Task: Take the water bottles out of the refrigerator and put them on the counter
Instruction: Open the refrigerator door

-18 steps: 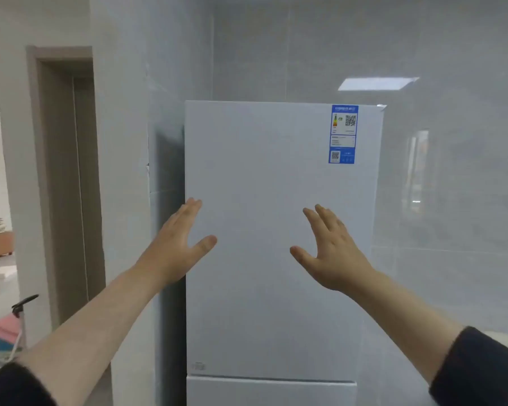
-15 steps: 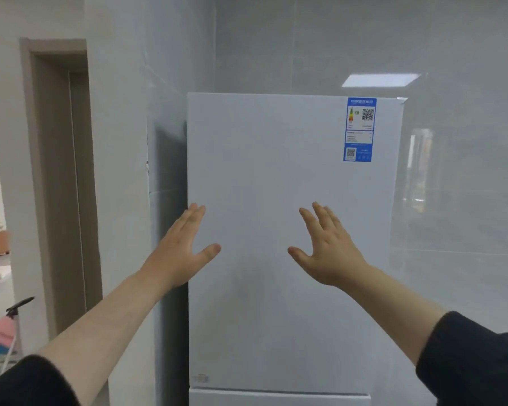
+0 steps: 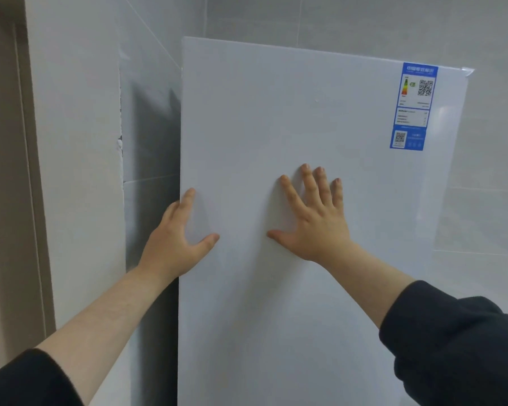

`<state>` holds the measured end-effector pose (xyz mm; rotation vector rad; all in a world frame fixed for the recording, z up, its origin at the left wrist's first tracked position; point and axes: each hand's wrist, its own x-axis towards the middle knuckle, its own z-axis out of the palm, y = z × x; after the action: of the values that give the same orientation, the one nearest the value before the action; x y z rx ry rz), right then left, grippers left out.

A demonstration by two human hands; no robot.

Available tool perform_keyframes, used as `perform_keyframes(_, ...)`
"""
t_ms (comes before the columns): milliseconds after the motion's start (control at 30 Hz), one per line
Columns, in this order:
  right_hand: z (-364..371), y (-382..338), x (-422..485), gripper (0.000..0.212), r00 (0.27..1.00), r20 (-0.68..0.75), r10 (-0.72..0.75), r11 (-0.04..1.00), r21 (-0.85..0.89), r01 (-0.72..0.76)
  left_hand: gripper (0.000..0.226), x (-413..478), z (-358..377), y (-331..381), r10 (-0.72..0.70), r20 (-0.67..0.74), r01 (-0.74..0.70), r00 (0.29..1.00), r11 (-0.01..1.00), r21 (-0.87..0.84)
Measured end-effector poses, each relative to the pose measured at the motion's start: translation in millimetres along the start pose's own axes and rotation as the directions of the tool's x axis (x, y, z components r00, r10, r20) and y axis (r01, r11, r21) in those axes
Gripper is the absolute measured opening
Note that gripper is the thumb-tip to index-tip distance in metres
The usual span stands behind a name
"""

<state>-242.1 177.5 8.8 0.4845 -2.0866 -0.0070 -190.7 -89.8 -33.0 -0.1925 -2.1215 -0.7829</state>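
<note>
A white refrigerator [image 3: 320, 121] fills the middle of the head view with its upper door closed. My left hand [image 3: 175, 241] is at the door's left edge, thumb on the front face and fingers reaching around the side. My right hand [image 3: 314, 218] lies flat on the door front with its fingers spread. Neither hand holds anything. No water bottles and no counter are in view.
A blue energy label [image 3: 414, 105] is stuck at the door's top right. A white wall [image 3: 77, 171] stands close to the refrigerator's left with a narrow dark gap [image 3: 153, 171] between them. A door frame [image 3: 15, 171] is at far left. Grey tiled wall lies behind and to the right.
I have come much closer to the refrigerator. Both hands moved forward from hovering in front of the door to touching it, the left reaching its left edge.
</note>
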Motion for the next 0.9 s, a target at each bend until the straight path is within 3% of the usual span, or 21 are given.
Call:
perform_keyframes(200,-12,-2,0,0.112,0.998,0.06,-0.002,1.0,-0.018,0.003,0.081,-9,-13,4,0.031,-0.064,-0.027,0.997,0.998,0.06)
perform_keyframes(300,-32,0,-9,0.112,0.997,0.079,-0.002,1.0,0.005,0.002,0.075,-24,-28,19,0.121,-0.118,-0.109,0.986,0.989,0.099)
perform_keyframes(500,-102,20,-29,0.11,0.994,0.104,0.01,0.991,0.129,-0.023,0.082,-84,-64,75,0.171,-0.157,-0.154,0.973,0.981,0.116)
perform_keyframes(667,-185,43,-48,0.114,0.974,0.208,-0.088,0.965,0.26,0.032,0.076,-146,-91,153,0.382,-0.091,-0.354,0.92,0.907,0.226)
perform_keyframes(800,-233,67,-84,0.115,0.955,0.283,-0.084,0.93,0.366,-0.027,0.091,-185,-98,212,0.474,0.011,-0.45,0.88,0.829,0.333)
perform_keyframes(900,-272,91,-109,0.097,0.968,0.246,-0.052,0.802,0.588,-0.106,0.101,-204,-95,256,0.534,0.106,-0.535,0.839,0.771,0.345)
